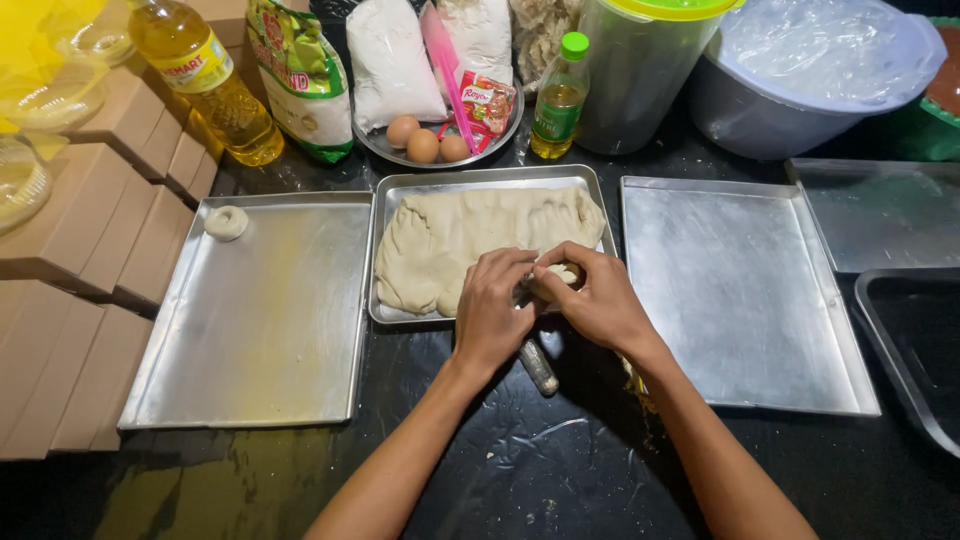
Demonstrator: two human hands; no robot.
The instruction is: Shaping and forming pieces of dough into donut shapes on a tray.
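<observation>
A slab of pale dough fills the middle metal tray. My left hand and my right hand meet at the tray's front right corner, fingers curled around a small piece of dough and a thin metal tool whose lower end sticks out below the hands. A finished dough ring lies in the far left corner of the large left tray.
Another tray lies right, with more trays and a dark pan beyond. Behind stand oil bottles, flour bags, a plate of three eggs, a lidded tub. Cardboard boxes stack left.
</observation>
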